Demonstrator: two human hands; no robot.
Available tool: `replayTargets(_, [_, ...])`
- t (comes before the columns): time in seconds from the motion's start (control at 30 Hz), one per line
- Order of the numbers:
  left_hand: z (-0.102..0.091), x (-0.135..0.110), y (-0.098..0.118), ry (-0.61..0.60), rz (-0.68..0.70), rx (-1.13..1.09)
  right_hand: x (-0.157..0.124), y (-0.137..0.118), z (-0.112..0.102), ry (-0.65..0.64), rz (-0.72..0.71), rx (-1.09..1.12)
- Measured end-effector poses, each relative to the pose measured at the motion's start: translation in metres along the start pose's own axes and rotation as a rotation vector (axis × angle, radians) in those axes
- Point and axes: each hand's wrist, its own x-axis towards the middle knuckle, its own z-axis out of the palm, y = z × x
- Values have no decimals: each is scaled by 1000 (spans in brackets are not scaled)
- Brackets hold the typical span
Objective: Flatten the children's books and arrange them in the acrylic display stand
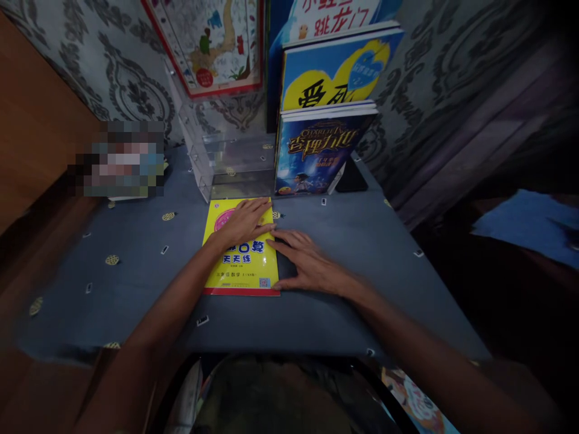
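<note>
A yellow workbook (242, 276) with a red bottom edge and Chinese lettering lies front up on the cloth-covered table. My left hand (243, 222) rests flat across its upper part, fingers stretched toward the upper right, hiding some of the cover print. At the workbook's right edge is my right hand (312, 265), fingers apart, with fingertips and thumb touching that edge. Something dark, which I cannot make out, shows beneath my right hand beside the workbook. Neither hand is closed around anything.
Beyond the workbook stands a clear plastic book rack (194, 144). Its right part holds upright books, with a blue book (312, 163) in front; a red-bordered picture book (217, 48) stands upper left. A blurred stack (129, 160) sits back left. The table (126, 295) has a grey-blue cloth.
</note>
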Motion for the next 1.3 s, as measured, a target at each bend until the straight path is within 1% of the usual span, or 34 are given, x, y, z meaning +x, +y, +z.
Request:
replayTargets(0.1, [3,-1,-1,4,12,14,0,0,1,-1,2,-5])
replayTargets(0.27, [7,-2,1,66,26,32,1,-3,-1,-7,11,-21])
replayTargets(0.4, [3,-6,3,101,80,-7,1,-5,-4,-1,1,-22])
replayTargets(0.53, [-2,-9,4,99,152,-28,1,-5,-6,10,-18,-26])
replayTargets(0.7, [-5,-9,8,90,147,23,1,-4,-6,9,-15,-32])
replayTargets(0.8, [-9,-11,10,97,152,-18,1,-3,-7,13,-15,-21])
replayTargets(1.0, [-15,-17,8,98,185,-163,1,-4,-10,-11,-57,45])
replayTargets(1.13, [-14,-16,5,90,164,-194,2,-5,-13,-4,-76,62])
replayTargets(1.3, [-11,-17,1,107,182,-195,2,-6,-11,-2,-69,82])
